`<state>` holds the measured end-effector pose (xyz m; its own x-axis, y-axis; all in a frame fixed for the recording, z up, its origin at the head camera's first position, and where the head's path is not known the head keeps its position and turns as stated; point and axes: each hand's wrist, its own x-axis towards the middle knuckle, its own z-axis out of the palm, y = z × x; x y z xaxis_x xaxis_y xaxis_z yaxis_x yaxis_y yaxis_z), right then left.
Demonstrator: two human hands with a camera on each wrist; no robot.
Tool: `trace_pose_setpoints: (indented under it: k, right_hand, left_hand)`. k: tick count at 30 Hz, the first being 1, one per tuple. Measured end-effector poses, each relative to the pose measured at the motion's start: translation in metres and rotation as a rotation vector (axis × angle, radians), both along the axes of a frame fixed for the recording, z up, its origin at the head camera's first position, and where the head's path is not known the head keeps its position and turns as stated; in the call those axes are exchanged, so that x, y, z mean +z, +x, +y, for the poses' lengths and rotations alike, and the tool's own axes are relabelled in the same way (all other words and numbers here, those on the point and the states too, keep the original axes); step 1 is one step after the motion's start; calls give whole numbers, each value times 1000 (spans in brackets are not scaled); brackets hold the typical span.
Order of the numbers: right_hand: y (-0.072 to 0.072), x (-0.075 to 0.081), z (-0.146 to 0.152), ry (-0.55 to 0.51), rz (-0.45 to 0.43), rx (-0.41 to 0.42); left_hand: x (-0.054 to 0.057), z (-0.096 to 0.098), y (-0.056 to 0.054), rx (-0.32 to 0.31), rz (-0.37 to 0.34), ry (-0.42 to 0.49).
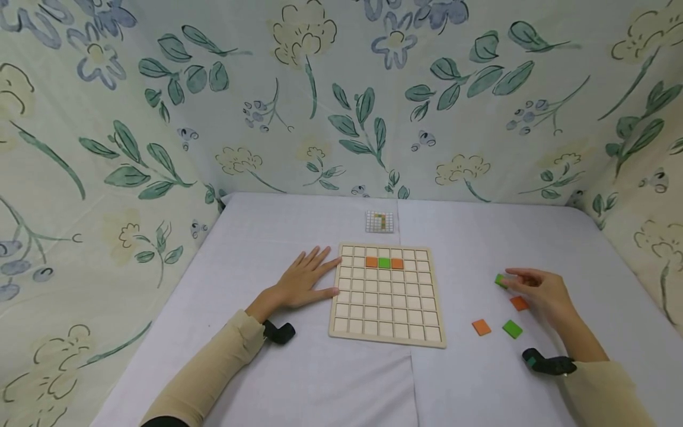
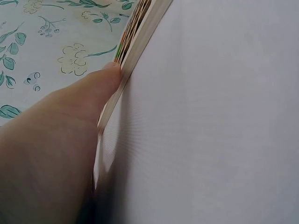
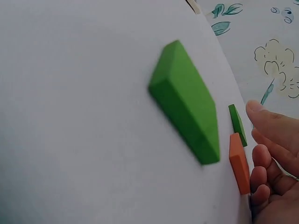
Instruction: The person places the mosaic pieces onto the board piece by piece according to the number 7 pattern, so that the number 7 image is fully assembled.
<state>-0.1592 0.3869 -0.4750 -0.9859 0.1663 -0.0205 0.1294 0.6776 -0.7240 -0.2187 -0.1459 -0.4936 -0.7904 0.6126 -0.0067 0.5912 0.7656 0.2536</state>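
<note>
A wooden grid board [image 1: 387,296] lies on the white table. Orange [image 1: 372,262], green [image 1: 384,263] and orange [image 1: 397,264] tiles sit side by side in its second row from the back. My left hand [image 1: 304,280] rests with fingers spread, thumb and a fingertip at the board's left edge [image 2: 135,51]. At the right, my right hand [image 1: 539,290] has thumb and forefinger beside a green tile [image 1: 500,280], partly covering it. The right wrist view shows that green tile [image 3: 237,125] lying flat, with a gap to the thumb [image 3: 261,116].
Near the right hand lie an orange tile [image 1: 519,303], a green tile [image 1: 513,329] and another orange tile [image 1: 481,327]. Behind the board is a small card [image 1: 379,222] with a printed coloured grid. Floral cloth [image 1: 320,130] hangs around the table.
</note>
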Motion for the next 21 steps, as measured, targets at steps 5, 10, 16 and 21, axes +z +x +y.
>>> trace_pose_setpoints:
  k: [5,10,16,21]
  right_hand:
    - [0,-4,0,29,3,-5]
    - [1,-5,-2,64,21,15]
    - [1,-5,-2,88,48,52]
    - [0,-6,-1,115,62,63]
  left_hand:
    - [-1,0,0,2,1,6]
    - [-2,0,-1,3,4,6]
    - [-3,0,-1,1,3,7]
    - [-4,0,-2,2,7,-1]
